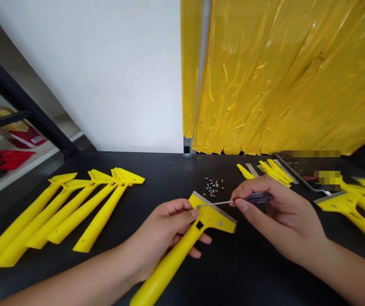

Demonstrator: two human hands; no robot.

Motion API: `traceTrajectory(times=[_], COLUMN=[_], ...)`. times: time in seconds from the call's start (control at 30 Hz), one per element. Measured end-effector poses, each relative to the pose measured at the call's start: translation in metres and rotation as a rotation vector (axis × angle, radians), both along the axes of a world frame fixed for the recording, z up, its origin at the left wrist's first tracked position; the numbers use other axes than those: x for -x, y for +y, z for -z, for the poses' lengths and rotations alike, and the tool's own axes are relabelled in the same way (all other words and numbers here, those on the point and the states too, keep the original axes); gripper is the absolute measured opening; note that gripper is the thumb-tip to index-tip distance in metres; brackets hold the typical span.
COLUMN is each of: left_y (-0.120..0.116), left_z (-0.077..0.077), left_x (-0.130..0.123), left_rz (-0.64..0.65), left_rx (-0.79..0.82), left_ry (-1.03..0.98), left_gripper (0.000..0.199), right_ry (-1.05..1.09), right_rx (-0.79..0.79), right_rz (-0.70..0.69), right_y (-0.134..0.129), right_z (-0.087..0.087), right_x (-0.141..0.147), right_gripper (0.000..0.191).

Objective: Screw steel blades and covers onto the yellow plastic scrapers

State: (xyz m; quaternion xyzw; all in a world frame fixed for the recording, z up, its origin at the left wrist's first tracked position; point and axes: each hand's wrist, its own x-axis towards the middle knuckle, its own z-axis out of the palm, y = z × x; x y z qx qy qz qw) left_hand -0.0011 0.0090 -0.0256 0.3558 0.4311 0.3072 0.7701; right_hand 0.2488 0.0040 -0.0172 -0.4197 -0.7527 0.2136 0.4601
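Note:
My left hand [169, 225] is closed around the neck of a yellow scraper [179, 255], its thumb lying close to a screw at the head's left side. A metal blade edge runs along the head's far side, and another screw [219, 223] sits at the right. In my right hand [274, 216] is a small screwdriver [255, 197] with a dark purple handle. Its thin shaft reaches left across the head, with the tip at the left screw [199, 207]. Just beyond the head lies a little pile of loose screws and nuts [212, 187] on the black table [118, 272].
Several yellow scraper handles [83, 212] lie in a row at left. Yellow strips [274, 172] and a phone [300, 170] with a white cable lie at back right, near more scrapers with blades [344, 204]. Yellow plastic sheeting [281, 76] hangs behind; a shelf [51, 148] stands left.

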Motion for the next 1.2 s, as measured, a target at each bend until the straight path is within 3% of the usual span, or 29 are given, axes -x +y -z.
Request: traceTrajectory(times=[0.87, 1.2], left_y=[-0.001, 0.001], left_z=[0.0, -0.003], left_x=[0.0, 0.0], left_rz=[0.0, -0.052], left_rx=[0.004, -0.096], left_ry=[-0.013, 0.08], left_gripper=[0.02, 0.023], right_ry=[-0.068, -0.351], right_rx=[-0.061, -0.164], right_rz=[-0.107, -0.152], right_y=[-0.001, -0.004], right_z=[-0.004, -0.021], right_x=[-0.001, -0.008], right_gripper=[0.023, 0.023])
